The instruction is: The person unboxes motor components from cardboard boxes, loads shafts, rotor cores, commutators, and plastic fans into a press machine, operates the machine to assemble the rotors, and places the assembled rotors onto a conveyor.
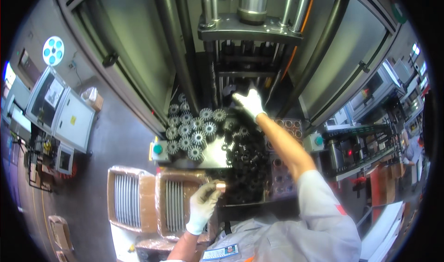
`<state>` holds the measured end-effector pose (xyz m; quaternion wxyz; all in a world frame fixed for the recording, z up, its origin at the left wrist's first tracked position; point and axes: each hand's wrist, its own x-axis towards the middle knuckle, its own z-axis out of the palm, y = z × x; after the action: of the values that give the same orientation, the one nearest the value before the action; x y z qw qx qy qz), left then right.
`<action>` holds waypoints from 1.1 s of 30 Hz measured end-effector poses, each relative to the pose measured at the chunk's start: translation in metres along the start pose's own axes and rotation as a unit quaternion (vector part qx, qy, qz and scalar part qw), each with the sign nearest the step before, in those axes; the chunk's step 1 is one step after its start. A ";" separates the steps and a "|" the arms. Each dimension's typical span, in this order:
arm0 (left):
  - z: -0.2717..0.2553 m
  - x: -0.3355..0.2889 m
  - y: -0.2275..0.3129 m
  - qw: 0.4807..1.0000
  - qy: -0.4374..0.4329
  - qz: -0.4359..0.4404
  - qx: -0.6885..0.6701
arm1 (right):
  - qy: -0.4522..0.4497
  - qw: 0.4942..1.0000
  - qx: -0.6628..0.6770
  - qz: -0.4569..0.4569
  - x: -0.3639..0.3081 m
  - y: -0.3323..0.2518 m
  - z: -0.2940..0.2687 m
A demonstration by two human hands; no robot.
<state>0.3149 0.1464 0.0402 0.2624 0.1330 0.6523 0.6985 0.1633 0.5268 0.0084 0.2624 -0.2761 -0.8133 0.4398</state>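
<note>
My left hand (pixel 202 207), in a white glove, is at the front of the bench and pinches a short copper-coloured cylinder (pixel 221 186). My right hand (pixel 251 104), also gloved, reaches forward into the press (pixel 249 30), below its upper plate. Its thumb and fingers are apart, and I see nothing held between them. A greyish part (pixel 229 90) lies just left of its fingertips, too blurred to name. Many slotted metal rotor cores (pixel 185 130) stand grouped on the left of the bench. Small dark parts (pixel 247 155) are heaped in the middle.
On the right, a tray (pixel 282 188) holds rows of copper-coloured rings. Green buttons (pixel 157 149) flank the bench on both sides. Cartons with metal shafts (pixel 127 201) stand at the front left. Dark press columns (pixel 317 49) rise on either side of my reach.
</note>
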 end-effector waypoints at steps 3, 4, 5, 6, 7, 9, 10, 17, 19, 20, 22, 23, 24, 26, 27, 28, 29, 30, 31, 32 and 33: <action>0.003 0.015 -0.021 0.999 -0.022 0.027 0.021 | 0.203 0.964 -0.113 -0.127 0.034 0.038 0.022; 0.003 0.019 -0.024 0.998 -0.026 0.027 0.045 | 0.176 0.973 -0.107 -0.102 0.042 0.045 0.025; 0.005 0.023 -0.026 0.997 -0.028 0.025 0.068 | 0.146 0.981 -0.100 -0.076 0.048 0.050 0.025; 0.003 0.022 -0.027 0.998 -0.011 0.037 0.057 | 0.131 0.987 -0.059 -0.073 0.042 0.040 0.029; -0.001 0.021 -0.027 0.997 -0.006 0.031 0.064 | 0.126 0.988 -0.052 -0.068 0.036 0.031 0.032; -0.002 0.028 -0.023 0.982 -0.006 0.090 0.163 | 0.023 1.000 0.011 0.010 0.040 0.014 0.020; -0.001 0.034 -0.022 0.984 -0.008 0.089 0.153 | 0.026 0.999 0.038 0.016 0.041 0.006 0.016; 0.023 0.116 -0.004 0.930 0.011 0.204 0.307 | -0.021 0.994 0.102 0.037 0.030 -0.030 -0.015; 0.045 0.154 -0.004 0.913 0.020 0.229 0.336 | -0.099 0.958 0.270 0.005 -0.002 -0.034 -0.037; 0.059 0.171 0.004 0.911 0.014 0.212 0.354 | -0.156 0.942 0.298 0.007 -0.018 -0.027 -0.051; 0.082 0.207 0.015 0.851 0.007 0.341 0.400 | -0.268 0.932 0.237 0.068 -0.067 -0.039 -0.111; 0.090 0.227 0.017 0.823 0.015 0.377 0.424 | -0.316 0.928 0.149 0.130 -0.093 -0.057 -0.150; 0.102 0.248 0.013 0.804 0.043 0.393 0.445 | -0.310 0.943 0.057 0.105 -0.116 -0.057 -0.180; 0.115 0.284 0.015 0.766 0.026 0.428 0.478 | -0.290 0.949 -0.123 0.016 -0.153 -0.017 -0.225; 0.117 0.304 0.009 0.737 0.028 0.453 0.502 | -0.252 0.946 -0.203 -0.027 -0.169 0.006 -0.250; 0.117 0.322 0.001 0.716 0.030 0.435 0.546 | -0.238 0.943 -0.232 0.025 -0.180 0.018 -0.281; 0.123 0.336 -0.005 0.696 0.026 0.438 0.568 | -0.223 0.936 -0.262 0.077 -0.188 0.026 -0.320; 0.123 0.353 -0.011 0.660 0.040 0.454 0.598 | -0.168 0.933 -0.305 0.092 -0.194 0.042 -0.353; 0.130 0.361 -0.012 0.660 0.019 0.454 0.598 | -0.114 0.924 -0.349 0.110 -0.200 0.066 -0.391; 0.123 0.376 -0.016 0.668 0.015 0.442 0.598 | -0.057 0.903 -0.403 0.141 -0.199 0.093 -0.422; 0.126 0.381 -0.020 0.675 -0.008 0.472 0.568 | -0.002 0.873 -0.455 0.178 -0.202 0.126 -0.455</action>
<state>0.0702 0.4588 -0.0249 -0.2225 0.5521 0.7719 0.2235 0.6390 0.7071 0.0794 0.0233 -0.5039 -0.8612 0.0615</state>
